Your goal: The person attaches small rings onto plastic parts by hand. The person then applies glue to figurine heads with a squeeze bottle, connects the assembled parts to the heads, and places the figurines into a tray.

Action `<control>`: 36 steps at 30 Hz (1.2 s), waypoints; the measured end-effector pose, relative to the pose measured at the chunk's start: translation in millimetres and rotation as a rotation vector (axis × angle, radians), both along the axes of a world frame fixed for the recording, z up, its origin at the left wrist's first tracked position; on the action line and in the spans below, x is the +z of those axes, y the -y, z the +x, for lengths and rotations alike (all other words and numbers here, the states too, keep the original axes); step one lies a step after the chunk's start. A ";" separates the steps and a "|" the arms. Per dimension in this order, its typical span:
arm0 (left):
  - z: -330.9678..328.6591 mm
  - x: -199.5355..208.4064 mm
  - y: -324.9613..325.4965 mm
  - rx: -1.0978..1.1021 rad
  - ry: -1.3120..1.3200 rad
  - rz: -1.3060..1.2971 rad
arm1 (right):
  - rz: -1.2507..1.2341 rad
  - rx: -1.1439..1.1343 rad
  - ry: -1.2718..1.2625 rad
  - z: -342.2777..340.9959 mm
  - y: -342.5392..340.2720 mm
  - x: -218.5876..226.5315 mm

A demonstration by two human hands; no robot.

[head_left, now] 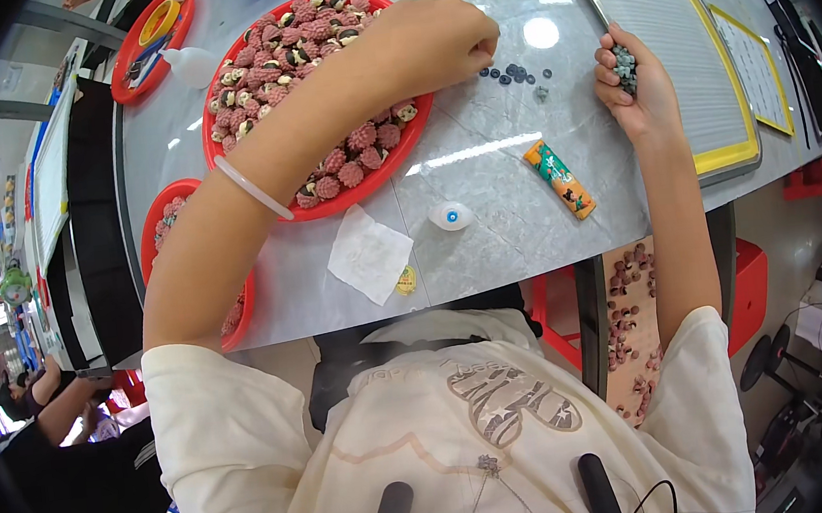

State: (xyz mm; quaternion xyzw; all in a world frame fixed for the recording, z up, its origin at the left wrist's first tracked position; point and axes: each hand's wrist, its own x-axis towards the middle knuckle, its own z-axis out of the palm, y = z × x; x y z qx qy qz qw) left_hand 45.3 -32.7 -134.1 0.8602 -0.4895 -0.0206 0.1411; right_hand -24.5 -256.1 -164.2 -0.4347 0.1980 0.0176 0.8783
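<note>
My left hand (457, 39) reaches over the grey marbled table, fingers curled in toward the thumb. Anything between its fingertips is hidden. Just right of it lie several small dark round bead-like pieces (515, 73), with a grey-green clump (542, 93) close by. My right hand (642, 86) is cupped closed around a handful of small grey-green pieces (625, 70), which show between fingers and thumb. Under my left forearm sits a big round red tray (335, 205), heaped with bumpy pink pieces (351, 173) that have cream and black parts.
A smaller red tray (149, 237) is partly behind my left arm. Near the front lie white paper (370, 257), a small white bottle (451, 216) and an orange-green packet (560, 180). Yellow-edged frames (732, 77) stand right. A red basin (126, 91) and white squeeze bottle (192, 67) are far left.
</note>
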 end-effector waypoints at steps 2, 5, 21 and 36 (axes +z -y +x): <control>-5.4 -4.4 3.7 -0.025 0.078 0.006 | 0.045 -0.014 0.001 -4.5 0.1 4.6; -8.4 -13.7 4.2 -0.076 0.272 0.009 | 0.096 -0.012 -0.006 -9.4 -6.1 9.8; -42.1 64.0 -20.4 0.197 -0.138 -0.161 | -1.995 -0.025 0.442 -39.8 -25.4 -13.0; -167.9 62.2 -99.4 0.626 -0.636 -0.834 | -1.671 0.128 0.640 -46.6 -47.7 12.7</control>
